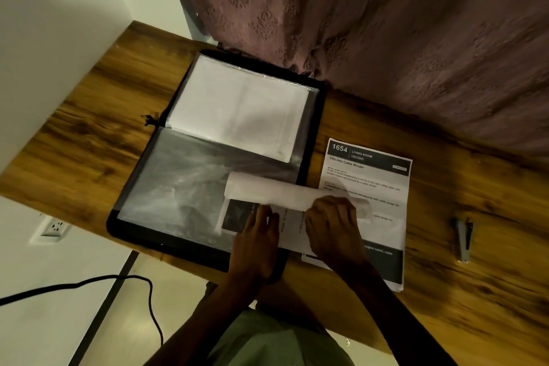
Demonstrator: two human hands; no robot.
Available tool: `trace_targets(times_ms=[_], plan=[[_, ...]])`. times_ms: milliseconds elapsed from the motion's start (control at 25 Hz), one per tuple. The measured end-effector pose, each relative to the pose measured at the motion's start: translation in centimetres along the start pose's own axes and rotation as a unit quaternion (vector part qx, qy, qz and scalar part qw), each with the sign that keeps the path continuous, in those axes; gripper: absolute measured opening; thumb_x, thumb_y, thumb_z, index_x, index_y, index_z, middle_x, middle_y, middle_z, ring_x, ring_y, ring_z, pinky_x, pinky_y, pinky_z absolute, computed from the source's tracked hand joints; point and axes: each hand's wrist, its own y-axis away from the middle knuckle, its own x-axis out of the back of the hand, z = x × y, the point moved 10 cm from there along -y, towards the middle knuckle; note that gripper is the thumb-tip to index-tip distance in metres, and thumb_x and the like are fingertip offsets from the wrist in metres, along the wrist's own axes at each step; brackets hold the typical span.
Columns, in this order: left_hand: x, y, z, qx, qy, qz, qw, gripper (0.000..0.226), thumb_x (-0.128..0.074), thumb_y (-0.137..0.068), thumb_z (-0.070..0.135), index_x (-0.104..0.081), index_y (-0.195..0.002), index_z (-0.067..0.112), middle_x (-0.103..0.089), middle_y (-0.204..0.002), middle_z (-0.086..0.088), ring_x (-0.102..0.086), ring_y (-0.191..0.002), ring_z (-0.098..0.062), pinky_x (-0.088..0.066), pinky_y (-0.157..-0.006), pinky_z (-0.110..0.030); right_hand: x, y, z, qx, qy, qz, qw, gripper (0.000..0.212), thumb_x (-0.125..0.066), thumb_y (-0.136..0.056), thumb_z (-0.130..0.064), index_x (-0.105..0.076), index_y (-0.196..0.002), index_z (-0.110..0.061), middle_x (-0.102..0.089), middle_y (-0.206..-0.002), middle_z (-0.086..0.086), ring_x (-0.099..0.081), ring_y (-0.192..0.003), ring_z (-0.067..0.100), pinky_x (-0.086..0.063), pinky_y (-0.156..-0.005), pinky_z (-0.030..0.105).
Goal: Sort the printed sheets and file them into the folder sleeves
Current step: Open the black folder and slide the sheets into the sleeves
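Note:
A black zip folder (315,128) lies open on the wooden table. Its far sleeve holds white sheets (240,104); its near clear sleeve (175,187) looks empty. A printed sheet (276,192) curls over the folder's near right corner. My right hand (332,229) grips the curled sheet at its right part. My left hand (258,232) lies on the sheet's lower left with straight fingers. A stack of printed sheets (374,175) headed "1654 LIVING ROOM" lies right of the folder, partly under my right hand.
A stapler-like tool (463,239) lies on the table at the right. A mauve curtain (386,24) hangs over the far edge. The wooden table (89,128) ends at left near a white wall. A black cable (89,285) and a wall socket (55,227) are below left.

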Motion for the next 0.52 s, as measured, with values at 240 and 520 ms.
trace_targets(times_ms=[240, 520], plan=[[0.7, 0.1, -0.2, -0.004, 0.060, 0.071, 0.996, 0.066, -0.088, -0.068, 0.020, -0.060, -0.126, 0.003, -0.059, -0.121, -0.013, -0.067, -0.094, -0.029, -0.049, -0.053, -0.019, -4.7, -0.2, -4.4, 0.085, -0.108, -0.109, 0.985, 0.032, -0.064, -0.091, -0.016, -0.065, -0.122, -0.008, -0.067, -0.122, 0.007, -0.057, -0.118, 0.021, -0.040, -0.108, 0.034], [1.3, -0.6, -0.6, 0.023, 0.031, 0.084, 0.996, 0.059, -0.041, -0.095, 0.020, -0.031, -0.152, 0.007, -0.030, -0.155, -0.016, -0.045, -0.131, -0.034, -0.057, -0.085, -0.036, -6.3, -5.9, -3.9, 0.094, -0.177, -0.188, 0.962, 0.035, -0.051, -0.092, -0.038, -0.061, -0.119, -0.017, -0.065, -0.119, 0.005, -0.057, -0.117, 0.022, -0.047, -0.104, 0.037]])
